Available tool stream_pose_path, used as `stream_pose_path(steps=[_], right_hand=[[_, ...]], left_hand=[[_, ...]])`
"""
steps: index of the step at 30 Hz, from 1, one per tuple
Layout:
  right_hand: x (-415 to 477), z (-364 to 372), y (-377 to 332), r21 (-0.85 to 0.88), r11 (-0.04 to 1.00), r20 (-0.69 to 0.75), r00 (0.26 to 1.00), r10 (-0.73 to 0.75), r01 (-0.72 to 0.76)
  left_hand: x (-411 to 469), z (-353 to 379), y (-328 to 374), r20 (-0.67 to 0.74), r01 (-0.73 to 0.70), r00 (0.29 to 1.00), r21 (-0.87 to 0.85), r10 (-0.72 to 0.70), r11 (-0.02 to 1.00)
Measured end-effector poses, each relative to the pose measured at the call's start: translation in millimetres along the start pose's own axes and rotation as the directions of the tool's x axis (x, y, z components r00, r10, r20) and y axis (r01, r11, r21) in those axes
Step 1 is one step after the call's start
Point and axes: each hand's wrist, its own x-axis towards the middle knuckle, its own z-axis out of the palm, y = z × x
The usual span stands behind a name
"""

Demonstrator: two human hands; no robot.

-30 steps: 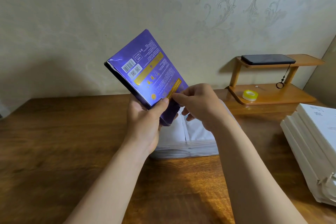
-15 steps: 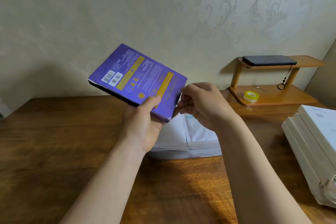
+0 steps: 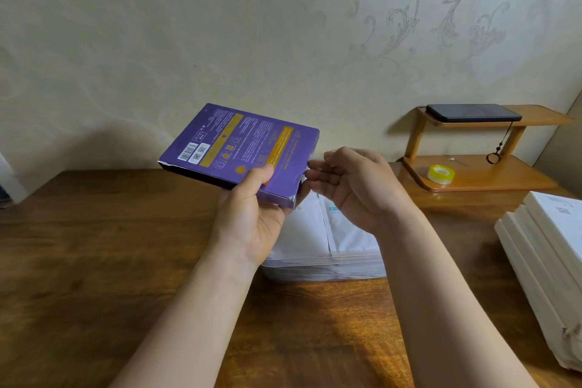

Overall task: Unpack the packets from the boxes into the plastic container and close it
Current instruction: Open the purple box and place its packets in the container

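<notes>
1. The purple box (image 3: 239, 151) is mid-frame, held up off the bench (image 3: 94, 246), lying nearly flat with its barcode end toward the left.
2. The left grip (image 3: 252, 217) is clamped on the box's near corner, thumb on the printed face and fingers underneath.
3. The right grip (image 3: 356, 189) is released. Its fingers are loose and hold nothing I can see, tips just beside the box's right end, where there's a thumb notch.
4. My guess on handling: thin glossy card, light, stiff-ish but easy to crush. The corners are already dinged. I'd squeeze only the long edges and pull the contents out at the notch end.
5. Under the hands, the clear plastic container (image 3: 324, 274) holds flat white packets (image 3: 311, 227). They look slick and floppy, so they'd probably slide.
6. More white boxes (image 3: 541, 249) are stacked at the right edge of the frame, smooth and square-edged.
</notes>
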Motion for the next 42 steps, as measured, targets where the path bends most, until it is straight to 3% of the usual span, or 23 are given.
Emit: stream_pose_path(steps=[16,20,22,24,25,27,32,38,42], right_hand=[[2.0,0.5,3.0,0.089,0.995,-0.006,0.999,0.045,-0.044],[5.4,1.0,4.2,0.127,0.991,-0.08,0.995,0.056,-0.046],[7.0,1.4,4.2,0.002,0.999,-0.171,0.984,0.053,-0.054],[5.3,4.8,7.2,-0.31,0.948,-0.206,0.979,0.006,-0.071],[3.4,9.0,10.5,-0.418,0.904,-0.171,0.985,0.018,-0.089],[-1.2,18.1,17.8,-0.46,0.879,-0.057,0.992,0.111,-0.125],[-1.5,18.6,19.3,-0.27,0.95,0.111,0.975,0.194,-0.158],[-1.3,6.1,11.0,-0.114,0.974,0.173,0.961,0.214,-0.196],[1.6,2.7,10.5,-0.232,0.961,0.121,0.976,0.179,-0.148]], left_hand=[[-0.6,-2.1,2.2,-0.008,0.02,1.0,-0.069,-0.02,0.997],[1.1,-2.2,4.1,-0.016,0.02,1.0,-0.099,-0.022,0.995],[3.0,-3.9,6.4,-0.021,0.005,1.0,-0.107,-0.007,0.994],[5.5,-6.2,7.5,-0.037,-0.018,0.999,-0.073,0.015,0.997],[6.7,-7.2,7.2,-0.038,-0.034,0.999,-0.045,0.032,0.998],[8.1,-8.3,5.2,-0.036,-0.062,0.997,0.01,0.062,0.998],[9.2,-11.1,0.7,-0.044,-0.072,0.996,0.08,0.076,0.994],[10.1,-11.8,2.4,-0.105,0.002,0.994,0.037,0.002,0.999],[8.1,-8.4,4.9,-0.125,0.054,0.99,-0.066,-0.062,0.996]])
